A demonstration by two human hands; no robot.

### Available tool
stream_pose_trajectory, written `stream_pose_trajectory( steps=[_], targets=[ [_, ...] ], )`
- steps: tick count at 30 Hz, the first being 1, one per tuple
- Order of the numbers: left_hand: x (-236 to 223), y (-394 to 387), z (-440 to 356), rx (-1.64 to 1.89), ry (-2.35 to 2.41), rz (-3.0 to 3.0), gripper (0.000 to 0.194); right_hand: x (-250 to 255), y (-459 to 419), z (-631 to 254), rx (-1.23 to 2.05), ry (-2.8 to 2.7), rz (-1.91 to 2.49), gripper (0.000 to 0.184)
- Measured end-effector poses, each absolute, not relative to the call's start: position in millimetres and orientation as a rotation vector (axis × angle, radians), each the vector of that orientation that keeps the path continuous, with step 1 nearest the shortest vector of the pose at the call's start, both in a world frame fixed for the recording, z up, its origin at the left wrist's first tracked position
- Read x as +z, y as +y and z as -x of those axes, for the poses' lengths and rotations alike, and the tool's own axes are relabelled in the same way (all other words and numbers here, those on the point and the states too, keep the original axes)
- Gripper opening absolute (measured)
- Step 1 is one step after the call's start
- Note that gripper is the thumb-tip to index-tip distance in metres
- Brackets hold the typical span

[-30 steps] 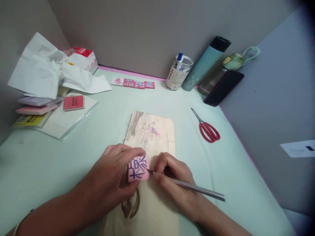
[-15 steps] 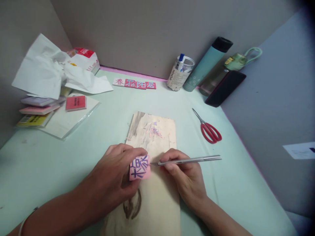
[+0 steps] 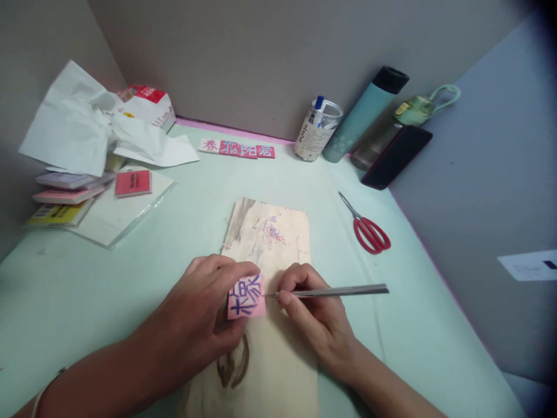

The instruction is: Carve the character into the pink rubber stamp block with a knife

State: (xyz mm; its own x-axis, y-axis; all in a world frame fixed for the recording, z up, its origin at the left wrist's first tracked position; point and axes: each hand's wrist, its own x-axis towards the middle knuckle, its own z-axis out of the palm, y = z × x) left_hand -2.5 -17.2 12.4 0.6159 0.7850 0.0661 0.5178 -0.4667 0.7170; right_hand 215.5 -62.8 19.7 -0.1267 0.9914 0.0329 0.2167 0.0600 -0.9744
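My left hand grips a small pink rubber block marked with dark blue strokes, pressing it against a wooden board. My right hand pinches a thin silver carving knife, its handle pointing right and its tip touching the block's right edge. Pink and purple shavings lie on the board farther back.
Red-handled scissors lie to the right. At the back stand a jar with pens, a teal bottle, a black phone and a row of carved pink blocks. Crumpled paper and stacked pads fill the left.
My right hand turned the knife from pointing down-right to nearly level, lifted it a little, then brought its tip back onto the block's right edge. The left hand kept the block still.
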Motion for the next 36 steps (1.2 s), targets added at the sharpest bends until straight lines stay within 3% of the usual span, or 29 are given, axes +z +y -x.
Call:
stream_pose_trajectory(
  steps=[11,17,36],
  targets=[
    [10.9,-17.9,3.0,0.545,1.017,-2.167,0.051,16.4,-63.8,-214.6,1.072,-1.646,1.259,0.012],
    [11.1,-15.6,5.4,0.522,0.995,-2.182,0.042,18.4,-64.5,-214.7,1.031,-1.748,1.262,0.013],
    [11.3,-16.1,6.9,0.509,0.996,-2.198,0.04,16.6,-63.2,-215.9,1.13,-1.489,1.216,0.014]
  ],
)
